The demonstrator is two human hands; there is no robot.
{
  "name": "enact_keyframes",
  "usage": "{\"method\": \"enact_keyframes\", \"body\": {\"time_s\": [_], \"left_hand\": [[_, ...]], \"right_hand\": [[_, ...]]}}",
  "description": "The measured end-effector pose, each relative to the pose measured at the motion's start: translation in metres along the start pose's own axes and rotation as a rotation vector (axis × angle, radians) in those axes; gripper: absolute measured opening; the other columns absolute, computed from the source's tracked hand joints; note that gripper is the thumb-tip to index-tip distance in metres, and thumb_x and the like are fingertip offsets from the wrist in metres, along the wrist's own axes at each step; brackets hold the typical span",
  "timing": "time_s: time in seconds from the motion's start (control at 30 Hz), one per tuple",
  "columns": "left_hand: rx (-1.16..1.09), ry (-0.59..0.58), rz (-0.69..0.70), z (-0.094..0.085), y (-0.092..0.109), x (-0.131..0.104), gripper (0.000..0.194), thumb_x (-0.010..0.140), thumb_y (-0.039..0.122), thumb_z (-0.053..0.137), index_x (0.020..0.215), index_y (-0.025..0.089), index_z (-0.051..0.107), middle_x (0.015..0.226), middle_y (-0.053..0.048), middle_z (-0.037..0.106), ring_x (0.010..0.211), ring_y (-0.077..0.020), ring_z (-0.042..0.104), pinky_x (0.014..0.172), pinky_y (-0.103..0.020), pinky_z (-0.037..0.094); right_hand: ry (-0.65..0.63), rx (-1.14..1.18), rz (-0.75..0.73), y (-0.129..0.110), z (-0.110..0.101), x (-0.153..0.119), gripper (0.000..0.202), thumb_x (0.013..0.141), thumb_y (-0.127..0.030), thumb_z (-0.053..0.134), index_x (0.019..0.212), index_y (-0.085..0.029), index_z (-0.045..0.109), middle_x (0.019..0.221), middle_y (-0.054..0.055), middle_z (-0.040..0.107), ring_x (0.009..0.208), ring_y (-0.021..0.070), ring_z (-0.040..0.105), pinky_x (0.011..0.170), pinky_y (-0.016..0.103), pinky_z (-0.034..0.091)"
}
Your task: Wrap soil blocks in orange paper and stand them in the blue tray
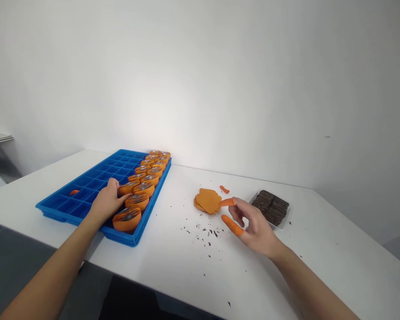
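Head view, with the clock face centred on the stack of orange sheets (207, 201): the blue tray (93, 184) is set at 9 o'clock on the white table (173, 271), and along its right-hand side two columns of orange folded bundles (138, 200) are seated, with grey, glossy contents exposed at their tops. The left hand (108, 200) is laid over the tray, its fingers and thumb parted about the nearest visible bundle of the left column; since the fingertips are partly hidden, whether it is gripped or merely touched cannot be told. By the right hand (251, 222), at 4 o'clock, nothing is held: thumb and forefinger, sheathed in orange finger covers (232, 225), are spread apart, the forefinger's tip placed at the stack's edge, though contact cannot be confirmed. Dark strips (272, 205) in a pale dish (284, 223) are set at 3 o'clock, a small loose orange piece (224, 189) is found at 2, and dark flakes (210, 232) are scattered toward 6. The step in hand is judged to be the settling of a bundle in its compartment. For the next move, a light release would be called for, so that neighbouring bundles are not disturbed; at the stack, a fine fingertip pinch would be needed for one sheet to be separated.
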State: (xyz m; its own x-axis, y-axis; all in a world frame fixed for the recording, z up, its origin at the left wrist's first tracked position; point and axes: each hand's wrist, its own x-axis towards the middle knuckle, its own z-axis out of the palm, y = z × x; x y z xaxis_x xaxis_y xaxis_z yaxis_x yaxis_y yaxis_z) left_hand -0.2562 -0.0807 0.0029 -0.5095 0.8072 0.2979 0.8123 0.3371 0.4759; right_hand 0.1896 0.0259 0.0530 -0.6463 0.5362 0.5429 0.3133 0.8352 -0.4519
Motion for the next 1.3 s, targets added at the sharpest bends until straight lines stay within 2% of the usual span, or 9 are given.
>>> {"method": "enact_keyframes", "body": {"time_s": [0.1, 0.17, 0.27, 0.47, 0.67, 0.83, 1.0, 1.17, 1.3], "left_hand": [[-0.027, 0.012, -0.008, 0.003, -0.004, 0.004, 0.037, 0.088, 0.051, 0.071, 0.096, 0.026, 0.044, 0.083, -0.002, 0.065, 0.076, -0.0280, 0.067, 0.063, -0.032, 0.040], [-0.016, 0.020, 0.010, 0.005, -0.005, 0.006, 0.037, 0.088, 0.051, 0.071, 0.090, 0.026, 0.045, 0.087, -0.004, 0.065, 0.081, -0.0273, 0.066, 0.064, -0.031, 0.040], [-0.024, 0.021, 0.023, 0.006, -0.007, 0.008, 0.036, 0.089, 0.052, 0.070, 0.088, 0.025, 0.047, 0.089, -0.005, 0.064, 0.084, -0.0274, 0.065, 0.064, -0.032, 0.040], [-0.122, 0.044, 0.071, 0.005, -0.004, 0.003, 0.047, 0.085, 0.046, 0.074, 0.120, 0.020, 0.056, 0.110, -0.010, 0.068, 0.103, -0.0309, 0.071, 0.082, -0.037, 0.053], [-0.215, 0.044, 0.212, -0.001, 0.004, -0.002, 0.031, 0.094, 0.047, 0.061, 0.110, 0.024, 0.075, 0.124, -0.009, 0.075, 0.126, -0.0323, 0.067, 0.109, -0.043, 0.049], [-0.342, -0.018, 0.173, -0.011, -0.012, 0.028, 0.054, 0.100, 0.060, 0.041, 0.098, 0.020, 0.078, 0.105, -0.011, 0.083, 0.100, -0.0311, 0.077, 0.089, -0.039, 0.058], [-0.414, -0.168, 0.228, -0.016, -0.024, 0.074, 0.061, 0.069, 0.070, 0.079, 0.098, 0.017, 0.076, 0.073, -0.005, 0.075, 0.068, -0.0257, 0.070, 0.061, -0.032, 0.052], [-0.459, -0.220, 0.345, -0.005, -0.026, 0.087, 0.058, 0.075, 0.073, 0.077, 0.095, 0.019, 0.080, 0.070, -0.001, 0.065, 0.062, -0.0182, 0.058, 0.057, -0.028, 0.046], [-0.442, -0.191, 0.393, 0.005, -0.024, 0.082, 0.042, 0.071, 0.057, 0.086, 0.090, 0.020, 0.082, 0.083, -0.003, 0.068, 0.069, -0.0181, 0.057, 0.063, -0.028, 0.046]], "right_hand": [[0.024, 0.038, -0.007, 0.002, 0.002, 0.001, 0.017, 0.105, -0.039, 0.062, 0.114, -0.026, 0.067, 0.069, -0.007, 0.036, 0.059, 0.0145, 0.037, 0.084, 0.047, 0.066], [0.052, 0.081, -0.019, 0.002, 0.003, 0.002, 0.017, 0.106, -0.040, 0.063, 0.115, -0.027, 0.067, 0.070, -0.009, 0.032, 0.059, 0.0139, 0.033, 0.112, 0.062, 0.058], [0.098, 0.116, -0.017, 0.002, 0.002, 0.002, 0.015, 0.106, -0.040, 0.062, 0.114, -0.027, 0.068, 0.069, -0.010, 0.029, 0.057, 0.0134, 0.031, 0.123, 0.066, 0.049], [0.180, 0.081, 0.053, 0.003, -0.004, -0.002, 0.020, 0.106, -0.042, 0.060, 0.108, -0.025, 0.071, 0.069, -0.008, 0.035, 0.057, 0.0138, 0.034, 0.095, 0.050, 0.064], [0.211, 0.043, 0.032, 0.012, -0.003, -0.004, 0.027, 0.108, -0.047, 0.057, 0.109, -0.024, 0.070, 0.069, -0.007, 0.034, 0.058, 0.0140, 0.032, 0.081, 0.041, 0.062], [0.196, 0.041, 0.066, 0.013, -0.004, -0.006, 0.032, 0.109, -0.052, 0.056, 0.109, -0.023, 0.070, 0.069, -0.006, 0.035, 0.060, 0.0144, 0.033, 0.071, 0.035, 0.057], [0.164, 0.036, 0.073, 0.015, -0.003, -0.006, 0.029, 0.108, -0.050, 0.056, 0.109, -0.024, 0.068, 0.069, -0.006, 0.038, 0.059, 0.0139, 0.034, 0.060, 0.032, 0.049], [0.128, 0.035, 0.081, 0.018, -0.002, -0.006, 0.024, 0.109, -0.046, 0.056, 0.106, -0.025, 0.067, 0.070, -0.006, 0.039, 0.061, 0.0145, 0.037, 0.055, 0.031, 0.038], [0.084, 0.045, 0.049, 0.014, -0.004, -0.005, 0.018, 0.110, -0.040, 0.056, 0.111, -0.026, 0.067, 0.069, -0.006, 0.039, 0.060, 0.0144, 0.038, 0.056, 0.031, 0.038]]}}
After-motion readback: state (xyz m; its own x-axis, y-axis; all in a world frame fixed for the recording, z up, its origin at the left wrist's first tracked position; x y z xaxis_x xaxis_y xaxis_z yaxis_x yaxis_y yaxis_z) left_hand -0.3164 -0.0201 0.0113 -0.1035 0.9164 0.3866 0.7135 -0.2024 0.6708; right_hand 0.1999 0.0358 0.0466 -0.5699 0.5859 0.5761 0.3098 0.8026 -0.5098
